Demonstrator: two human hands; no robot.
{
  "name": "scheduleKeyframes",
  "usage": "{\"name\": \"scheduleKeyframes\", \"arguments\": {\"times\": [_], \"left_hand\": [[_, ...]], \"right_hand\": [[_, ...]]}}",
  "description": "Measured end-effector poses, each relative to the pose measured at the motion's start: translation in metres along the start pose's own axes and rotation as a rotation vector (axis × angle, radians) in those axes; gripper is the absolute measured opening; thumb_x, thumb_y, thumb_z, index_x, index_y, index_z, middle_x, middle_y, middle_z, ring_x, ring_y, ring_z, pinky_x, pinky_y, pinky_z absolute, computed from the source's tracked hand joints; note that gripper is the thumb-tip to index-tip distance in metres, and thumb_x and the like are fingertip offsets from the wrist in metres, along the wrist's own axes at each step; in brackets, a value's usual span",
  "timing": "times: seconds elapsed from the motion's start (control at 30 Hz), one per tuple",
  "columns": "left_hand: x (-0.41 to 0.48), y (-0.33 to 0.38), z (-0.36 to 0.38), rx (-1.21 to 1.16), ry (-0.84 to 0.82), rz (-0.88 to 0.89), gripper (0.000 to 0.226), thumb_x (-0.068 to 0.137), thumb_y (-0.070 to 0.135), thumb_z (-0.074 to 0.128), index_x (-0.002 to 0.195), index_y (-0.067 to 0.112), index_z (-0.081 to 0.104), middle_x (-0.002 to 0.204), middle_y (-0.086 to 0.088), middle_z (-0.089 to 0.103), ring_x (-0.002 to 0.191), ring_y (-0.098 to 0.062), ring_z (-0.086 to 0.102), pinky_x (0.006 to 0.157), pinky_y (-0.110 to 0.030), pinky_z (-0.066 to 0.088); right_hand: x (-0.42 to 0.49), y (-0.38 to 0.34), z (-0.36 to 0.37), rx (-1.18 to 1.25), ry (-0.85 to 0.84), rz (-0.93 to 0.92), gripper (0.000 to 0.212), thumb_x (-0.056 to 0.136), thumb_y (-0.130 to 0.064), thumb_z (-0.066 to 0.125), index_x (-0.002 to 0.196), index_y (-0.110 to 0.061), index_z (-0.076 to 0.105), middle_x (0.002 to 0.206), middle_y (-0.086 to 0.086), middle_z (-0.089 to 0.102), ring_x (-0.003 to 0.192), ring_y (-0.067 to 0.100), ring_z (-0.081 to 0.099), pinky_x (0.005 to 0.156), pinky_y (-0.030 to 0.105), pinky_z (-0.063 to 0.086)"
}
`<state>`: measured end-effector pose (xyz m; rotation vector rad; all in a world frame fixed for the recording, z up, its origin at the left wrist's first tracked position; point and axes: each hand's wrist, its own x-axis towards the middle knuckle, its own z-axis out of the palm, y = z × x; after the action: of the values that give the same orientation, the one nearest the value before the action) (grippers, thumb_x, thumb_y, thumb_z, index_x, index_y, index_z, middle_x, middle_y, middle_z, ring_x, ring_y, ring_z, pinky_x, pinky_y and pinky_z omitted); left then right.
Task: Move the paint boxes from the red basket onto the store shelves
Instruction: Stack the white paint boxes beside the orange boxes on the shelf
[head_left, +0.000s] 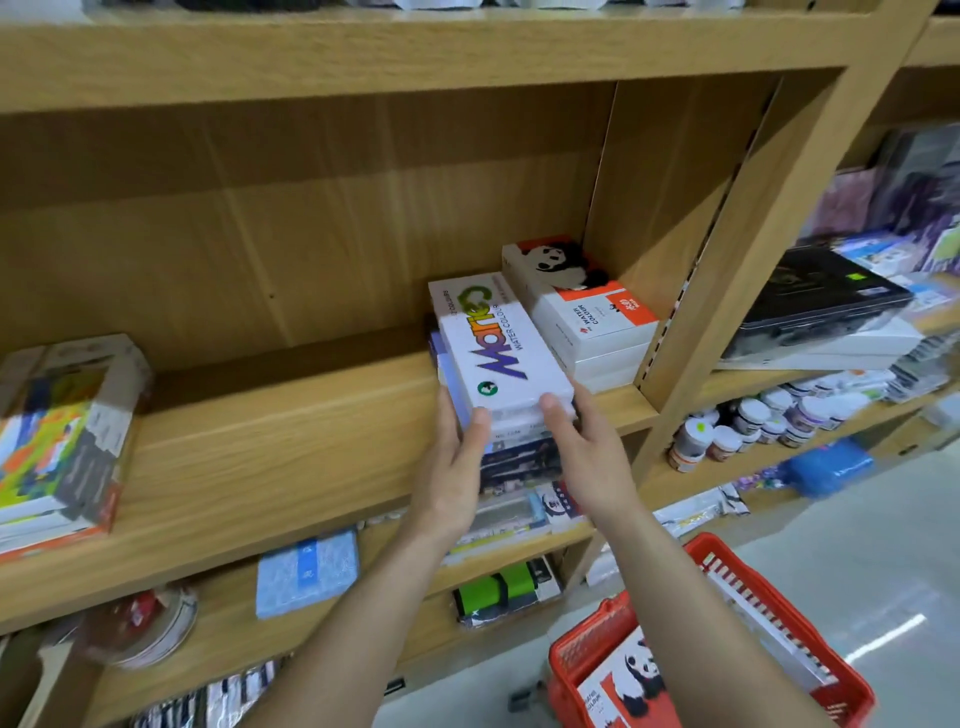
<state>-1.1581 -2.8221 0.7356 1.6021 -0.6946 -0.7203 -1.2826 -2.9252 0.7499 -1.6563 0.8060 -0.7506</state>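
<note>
Both hands (519, 441) grip the white Marie's watercolour box (498, 345) on the wooden shelf (270, 441); panda box (631, 680) waits below in red plastic basket (810, 639).

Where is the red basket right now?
In the head view the red basket sits low at the bottom right, on the floor below the person's right hand, with a panda box inside.

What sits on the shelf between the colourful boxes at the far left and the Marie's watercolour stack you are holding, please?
Nothing: in the head view the shelf board is bare wood from the colourful boxes to the Marie's stack, gripped by the left hand and right hand.
</note>
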Motion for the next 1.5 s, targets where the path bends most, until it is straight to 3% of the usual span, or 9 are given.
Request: {"name": "scheduleKeyframes", "arguments": {"times": [0.13,0.27,0.43,0.5,0.67,0.8,1.2,1.33,1.5], "left_hand": [[0.016,0.001,0.012,0.147,0.003,0.113,0.088,0.086,0.082,0.042,0.158,0.049,0.004,0.131,0.059,0.038,0.115,0.021,0.051,0.096,-0.029,0.046],[0.034,0.001,0.017,0.204,-0.015,0.103,0.081,0.097,0.070,0.040,0.161,0.041,0.000,0.168,0.015,0.020,0.148,-0.015,0.033,0.116,-0.037,0.032],[0.065,0.011,0.015,0.205,0.017,0.060,0.074,0.104,0.053,0.042,0.163,0.029,0.006,0.170,0.001,0.021,0.153,-0.023,0.027,0.123,-0.042,0.025],[0.072,0.012,0.011,0.232,0.001,0.055,0.076,0.103,0.051,0.047,0.163,0.029,0.007,0.168,-0.002,0.027,0.150,-0.024,0.034,0.120,-0.042,0.031],[0.062,-0.003,-0.016,0.274,-0.085,0.068,0.097,0.082,0.044,0.081,0.160,0.035,0.023,0.156,0.011,0.048,0.139,-0.010,0.047,0.112,-0.037,0.042],[0.063,-0.012,-0.016,0.544,0.010,0.086,0.096,0.082,0.035,0.083,0.160,0.021,0.028,0.153,0.000,0.052,0.137,-0.022,0.053,0.111,-0.042,0.046],[0.064,-0.020,0.001,0.474,-0.025,0.095,0.076,0.097,0.021,0.066,0.158,0.025,0.020,0.135,0.002,0.065,0.118,-0.015,0.065,0.101,-0.044,0.055],[0.064,-0.021,-0.004,0.661,-0.016,0.136,0.085,0.088,0.036,0.077,0.152,0.031,0.021,0.125,0.008,0.068,0.094,-0.006,0.060,0.069,-0.019,0.050],[0.065,-0.022,-0.003,0.832,0.071,0.210,0.081,0.091,0.042,0.071,0.152,0.028,0.019,0.124,-0.002,0.070,0.101,-0.022,0.070,0.076,-0.038,0.061]], "right_hand": [[0.001,0.016,0.004,-0.165,0.303,0.008,0.035,0.105,-0.041,0.052,0.134,-0.022,0.057,0.123,-0.009,0.067,0.105,-0.001,0.064,0.079,0.013,0.046],[-0.004,0.024,-0.002,-0.212,0.376,-0.003,0.039,0.103,-0.027,0.057,0.141,-0.017,0.055,0.132,-0.004,0.062,0.103,-0.004,0.061,0.090,0.027,0.052],[0.005,0.016,-0.005,-0.193,0.122,0.006,0.052,0.095,-0.025,0.051,0.144,-0.042,0.045,0.105,-0.060,0.054,0.104,-0.034,0.050,0.081,-0.007,0.037],[0.011,0.018,-0.005,-0.159,0.084,0.028,0.058,0.093,-0.022,0.051,0.149,-0.036,0.044,0.103,-0.062,0.050,0.101,-0.040,0.045,0.084,-0.008,0.036],[-0.001,0.031,-0.012,-0.322,0.043,0.022,0.061,0.095,-0.018,0.052,0.154,-0.031,0.043,0.101,-0.032,0.072,0.082,-0.005,0.066,0.071,0.012,0.049],[0.002,0.037,-0.012,-0.591,-0.035,-0.057,0.066,0.097,-0.022,0.057,0.160,-0.025,0.035,0.149,-0.004,0.054,0.128,0.014,0.053,0.093,0.024,0.041],[0.010,0.042,-0.008,-0.834,0.040,-0.053,0.068,0.097,-0.030,0.058,0.159,-0.012,0.037,0.162,0.005,0.044,0.145,0.032,0.038,0.118,0.043,0.032],[0.002,0.047,-0.007,-0.709,0.160,-0.090,0.057,0.091,-0.027,0.054,0.146,-0.011,0.058,0.149,0.005,0.056,0.135,0.030,0.048,0.115,0.042,0.038],[0.001,0.052,-0.009,-0.824,0.092,-0.147,0.053,0.092,-0.031,0.054,0.140,-0.010,0.063,0.154,0.004,0.055,0.135,0.030,0.050,0.113,0.044,0.042]]}}
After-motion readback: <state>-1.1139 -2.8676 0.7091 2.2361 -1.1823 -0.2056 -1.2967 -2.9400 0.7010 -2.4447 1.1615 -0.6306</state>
